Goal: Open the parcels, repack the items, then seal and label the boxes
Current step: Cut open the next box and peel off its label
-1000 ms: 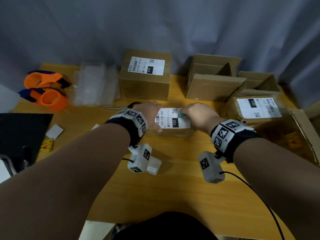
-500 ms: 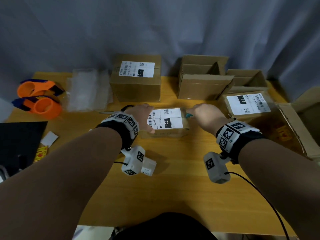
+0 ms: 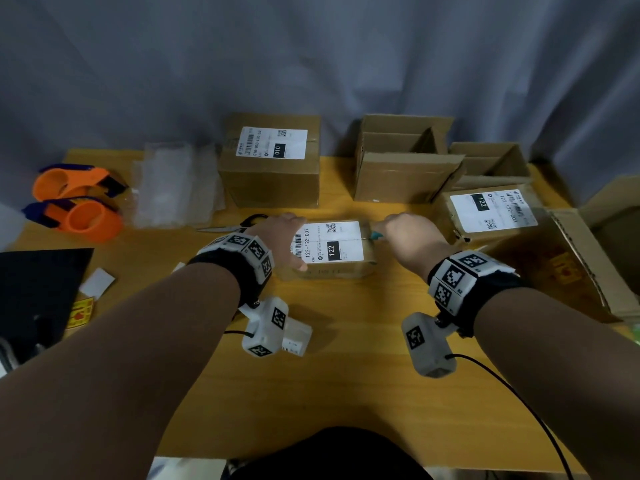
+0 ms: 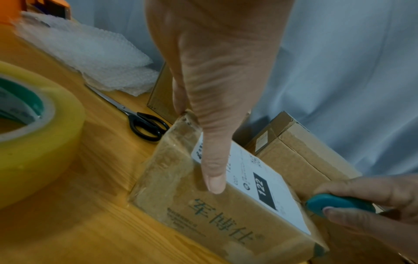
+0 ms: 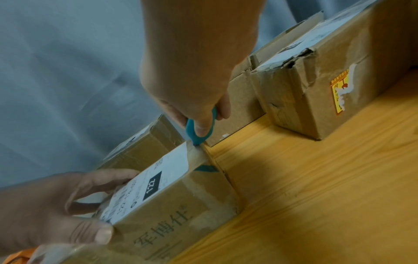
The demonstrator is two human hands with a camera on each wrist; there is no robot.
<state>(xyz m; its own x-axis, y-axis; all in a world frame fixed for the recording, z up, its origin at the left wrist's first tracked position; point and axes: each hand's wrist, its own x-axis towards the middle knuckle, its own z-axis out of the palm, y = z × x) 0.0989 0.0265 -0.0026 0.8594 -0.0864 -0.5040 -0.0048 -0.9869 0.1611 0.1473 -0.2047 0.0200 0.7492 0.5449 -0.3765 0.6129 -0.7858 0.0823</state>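
**Desk:** What am I looking at on the bench?

**Operator:** I am watching a small taped parcel (image 3: pixel 332 249), labelled 122, sitting on the wooden table (image 3: pixel 346 375) near its middle, just in front of the sealed box marked 010 (image 3: pixel 272 161) and the open cartons (image 3: pixel 405 161). My left hand (image 3: pixel 282 237) is bracing the parcel's left end, thumb on the near face and fingers curled round the far side. My right hand (image 3: pixel 407 235) is clamped on a teal box cutter (image 4: pixel 339 203), and its tip is meeting the tape seam at the parcel's right edge, just beside the shipping label (image 5: pixel 158 180).

**Desk:** How is the parcel going to handle?

**Operator:** I am judging it light: one hand is pinning it easily. The cardboard is looking stiff at the corners and softer across the top, and the glossy tape wrapping the ends is likely slippery. I am favouring a hold across the short end, thumb and fingers on opposite faces, well apart from the blade's line. I cannot tell what is inside, so I am advising a shallow cut.

**Desk:** Anything else nearby?

**Operator:** Scissors (image 4: pixel 140 119) are lying just behind the parcel, bubble wrap (image 3: pixel 173 188) beyond them, and two orange tape dispensers (image 3: pixel 78 202) are sitting at the far left. A second parcel marked 122 (image 3: pixel 491 211) is waiting on the right.
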